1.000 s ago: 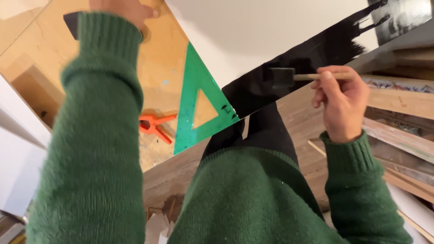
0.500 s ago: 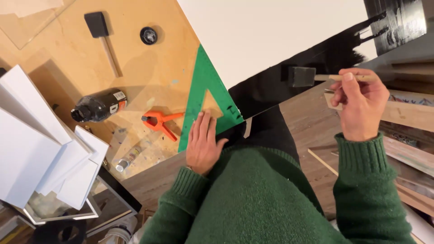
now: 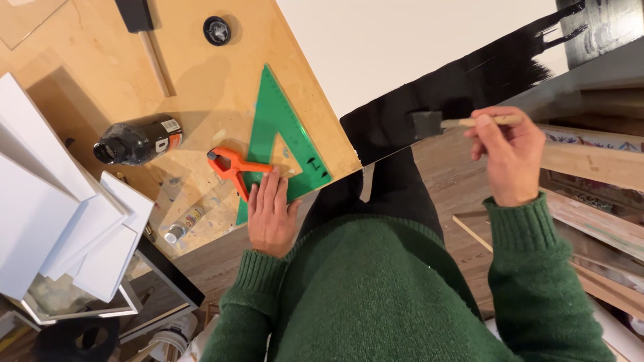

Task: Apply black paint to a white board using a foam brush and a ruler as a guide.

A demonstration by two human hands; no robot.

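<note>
Black paint covered the near strip of the white board [image 3: 402,47], and the foam brush [image 3: 427,125] rested on that strip, its wooden handle pinched in the right hand [image 3: 511,155]. The left hand [image 3: 271,214] lay flat and released on the plywood tabletop [image 3: 194,87] at its near edge, fingers over the green set square [image 3: 278,127], just beside the orange spring clamp [image 3: 231,166]. Farther left, a dark paint bottle [image 3: 134,141] lay on its side, uncapped; its contents could not be made out.
</note>
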